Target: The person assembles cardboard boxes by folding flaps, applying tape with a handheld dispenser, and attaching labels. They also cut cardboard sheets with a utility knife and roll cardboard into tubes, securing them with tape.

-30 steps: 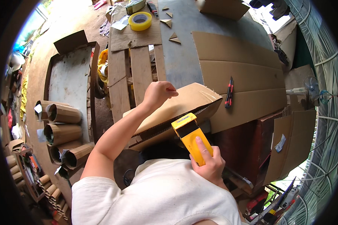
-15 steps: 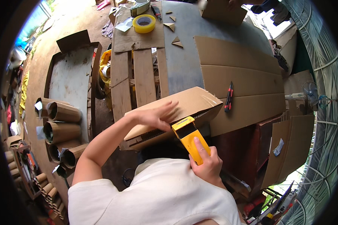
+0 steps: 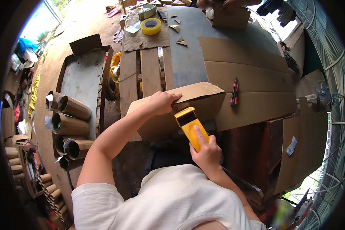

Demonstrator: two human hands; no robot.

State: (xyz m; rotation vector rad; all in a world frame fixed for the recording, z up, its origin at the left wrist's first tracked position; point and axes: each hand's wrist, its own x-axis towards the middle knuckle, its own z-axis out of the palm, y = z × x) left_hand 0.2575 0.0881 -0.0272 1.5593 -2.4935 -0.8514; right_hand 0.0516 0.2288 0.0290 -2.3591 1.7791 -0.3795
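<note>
A brown cardboard box (image 3: 205,102) is tilted at the near edge of the table, its broad side facing me. My left hand (image 3: 164,102) is closed over the box's upper edge, fingers curled toward the opening or flap line. In my right hand (image 3: 207,152) is a yellow hand tool (image 3: 195,132), blocky, with a dark recess in its head; its exact kind I cannot make out. The tool's head is close to the box's near side, just right of my left hand; whether it touches cannot be told.
A flat cardboard sheet (image 3: 249,76) bears a red-and-black utility knife (image 3: 234,92). Yellow tape (image 3: 151,26) and small cardboard triangles (image 3: 181,41) lie farther off. Another person's hands (image 3: 232,4) are by a box at the back. Rolled cardboard tubes (image 3: 71,123) stand left; a fan (image 3: 321,94) right.
My left hand has come down from a spread pose and closed on the box edge. The box has tipped, showing more of its near side. The yellow tool has shifted slightly left and up.
</note>
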